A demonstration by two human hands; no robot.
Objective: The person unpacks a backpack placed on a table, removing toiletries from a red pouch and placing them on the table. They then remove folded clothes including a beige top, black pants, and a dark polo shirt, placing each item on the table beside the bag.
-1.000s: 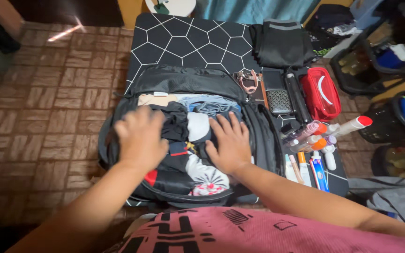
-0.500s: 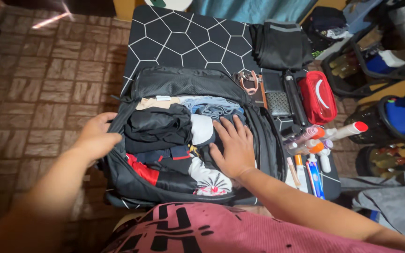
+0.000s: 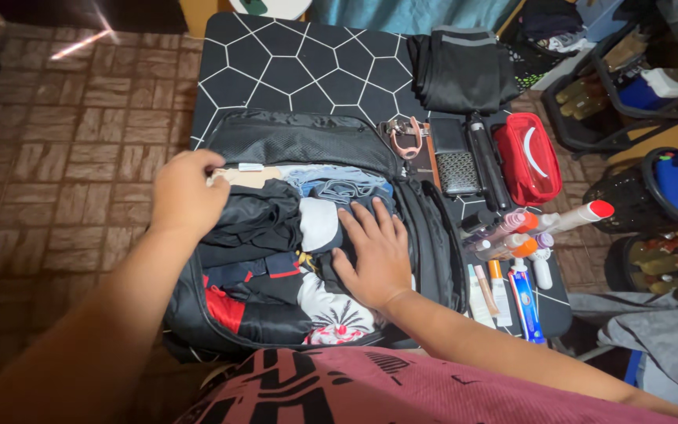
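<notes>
A view from above shows a person's two bare arms reaching into an open black backpack [image 3: 308,141] that lies on a black surface [image 3: 292,71] patterned with white hexagon lines. The backpack is packed full with folded clothes [image 3: 260,228] in black, grey, blue, red and white.

The right hand [image 3: 370,255] lies flat, fingers spread, pressing down on the clothes at the right of the middle. The left hand [image 3: 186,192] sits at the far left edge of the opening, fingers curled against the rim and a tan garment; whether it pinches cloth or the bag's edge cannot be told.

What could go wrong: the load looks heaped, so cloth near the rim might catch in the zip, and a shove to the right might knock the small bottles and tubes [image 3: 512,235] lying just beside the bag.

Also on the surface to the right are a red pouch [image 3: 527,161], a dark umbrella [image 3: 484,161], a small black case [image 3: 461,169], and at the far end folded black clothing [image 3: 461,67]. The floor [image 3: 64,149] on the left is brown wood parquet. On the right stand cluttered baskets [image 3: 668,188] and racks.
</notes>
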